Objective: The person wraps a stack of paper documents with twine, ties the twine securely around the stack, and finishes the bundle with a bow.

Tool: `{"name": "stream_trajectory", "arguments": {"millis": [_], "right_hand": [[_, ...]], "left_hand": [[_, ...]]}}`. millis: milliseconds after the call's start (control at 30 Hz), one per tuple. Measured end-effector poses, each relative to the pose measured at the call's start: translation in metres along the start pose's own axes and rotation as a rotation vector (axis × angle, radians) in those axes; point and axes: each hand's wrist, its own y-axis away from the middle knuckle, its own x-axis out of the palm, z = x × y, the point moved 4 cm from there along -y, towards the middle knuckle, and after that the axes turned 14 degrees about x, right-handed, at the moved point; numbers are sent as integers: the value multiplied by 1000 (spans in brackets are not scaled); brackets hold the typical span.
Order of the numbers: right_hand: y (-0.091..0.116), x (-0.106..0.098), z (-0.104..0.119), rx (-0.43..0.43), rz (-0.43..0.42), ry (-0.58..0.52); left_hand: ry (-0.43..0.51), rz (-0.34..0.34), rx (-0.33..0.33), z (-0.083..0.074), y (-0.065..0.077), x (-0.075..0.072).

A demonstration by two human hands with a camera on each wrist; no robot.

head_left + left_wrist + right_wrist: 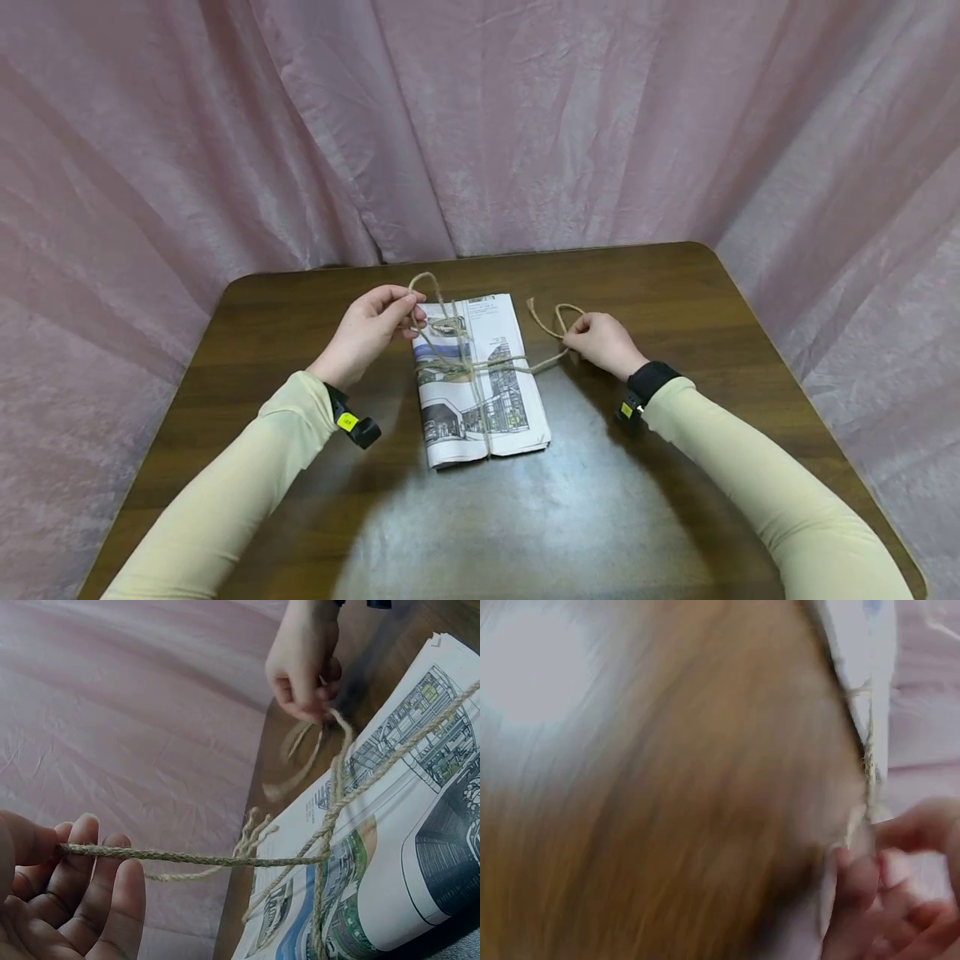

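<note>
A folded stack of newspapers (450,387) lies on the table, wrapped lengthwise and crosswise with jute twine (480,400). At the upper left of the stack my left hand (375,321) pinches one length of twine (195,859) between thumb and forefinger, the other fingers loosely bent. That length runs taut to the crossing on top of the papers in the left wrist view. Right of the stack, my right hand (603,343) pinches the other length, which bends into a small loop with its frayed end lying beyond the fingers. The right wrist view is blurred.
The brown wooden table (637,517) has rounded corners and a bright glare near its front. Pink curtains (525,125) hang behind it and at both sides. Each wrist wears a black strap (651,382) below a pale yellow sleeve (750,467).
</note>
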Motion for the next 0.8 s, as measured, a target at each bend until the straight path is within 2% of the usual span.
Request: {"name": "stream_trajectory", "arguments": {"millis": [133, 200, 267, 333, 400, 467, 633, 800], "right_hand": [[7, -6, 12, 42, 124, -570], [13, -11, 22, 41, 171, -812], [18, -16, 34, 28, 208, -983], [22, -20, 46, -15, 230, -1081], [25, -24, 58, -76, 223, -1105], [27, -28, 70, -160, 188, -1064], [32, -35, 96, -341, 96, -893], [39, -38, 121, -429, 96, -716]], "left_hand": [[-12, -9, 11, -1, -2, 0], [-8, -13, 11, -2, -3, 0], [-7, -15, 6, -3, -4, 1], [-10, -8, 3, -4, -5, 2], [-23, 4, 0, -5, -7, 3], [-37, 22, -1, -6, -10, 5], [-60, 43, -11, -6, -15, 10], [-95, 47, -6, -7, -22, 15]]}}
